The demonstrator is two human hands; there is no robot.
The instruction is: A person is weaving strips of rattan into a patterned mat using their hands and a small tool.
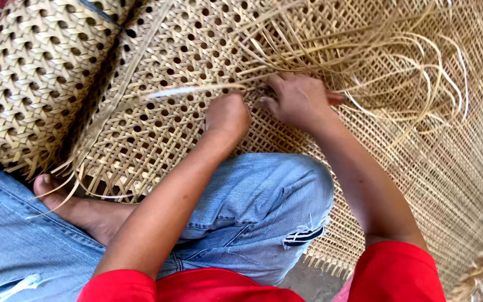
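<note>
**Head view: cane weaving part done**

Your left hand (228, 114) is fisted around a cane strip (197, 89); your right hand (297, 99) pinches strands at the working line. The woven cane sheet (157, 128) left of it looks finished; the open mesh (454, 168) and loose strands (398, 61) remain. Your knee (269, 196) crowds the near edge.
</note>
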